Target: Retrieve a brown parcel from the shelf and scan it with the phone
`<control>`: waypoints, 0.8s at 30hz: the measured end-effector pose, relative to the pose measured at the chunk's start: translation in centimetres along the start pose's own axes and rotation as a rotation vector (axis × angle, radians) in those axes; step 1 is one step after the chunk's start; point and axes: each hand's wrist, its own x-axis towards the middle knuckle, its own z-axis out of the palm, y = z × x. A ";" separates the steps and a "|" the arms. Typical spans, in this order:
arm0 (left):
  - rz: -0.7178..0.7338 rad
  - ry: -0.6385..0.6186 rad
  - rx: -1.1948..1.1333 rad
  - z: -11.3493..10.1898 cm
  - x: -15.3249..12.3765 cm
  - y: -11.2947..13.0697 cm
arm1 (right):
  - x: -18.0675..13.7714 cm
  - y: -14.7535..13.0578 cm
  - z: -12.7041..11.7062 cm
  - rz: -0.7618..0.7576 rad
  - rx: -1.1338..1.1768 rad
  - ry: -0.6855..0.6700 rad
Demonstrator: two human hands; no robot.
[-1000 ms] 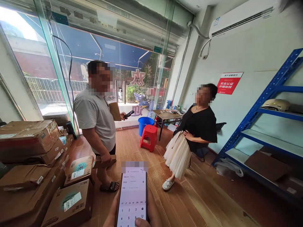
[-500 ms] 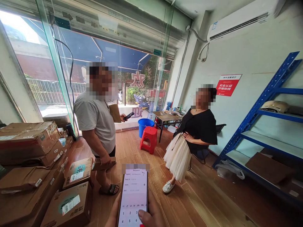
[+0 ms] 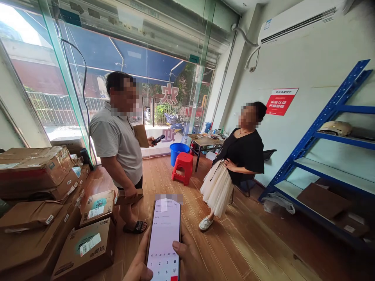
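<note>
A smartphone [image 3: 164,238] with a lit screen showing a form and a number keypad is upright at the bottom centre. My left hand [image 3: 139,265] wraps its left edge from below. My right hand [image 3: 187,255] grips the right edge, and its thumb lies on the screen beside the keypad. In front of me stands a person in a grey polo shirt [image 3: 117,144] with a dark phone [image 3: 158,139] in one hand and a small brown parcel [image 3: 129,196] in the other. A person in a black top and white skirt [image 3: 234,164] stands to the right.
Stacked cardboard boxes [image 3: 43,210] fill the left side. A blue metal shelf rack [image 3: 328,156] lines the right wall, with a flat carton on its lowest shelf. A red stool [image 3: 183,168], blue bucket [image 3: 179,150] and small table [image 3: 205,142] stand by the glass front.
My right thumb has risen from the screen's bottom edge to its right side by the keypad. The view shifted slightly. Both other people stay in place.
</note>
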 end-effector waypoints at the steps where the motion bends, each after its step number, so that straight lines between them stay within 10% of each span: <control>1: -0.007 0.027 -0.020 0.1 0.0 -0.1 | -0.2 0.0 -0.3 0.006 -0.031 -0.025; 24: 0.007 0.202 -0.079 1.9 -0.3 -0.2 | -1.1 2.4 -1.7 -0.031 -0.193 -0.038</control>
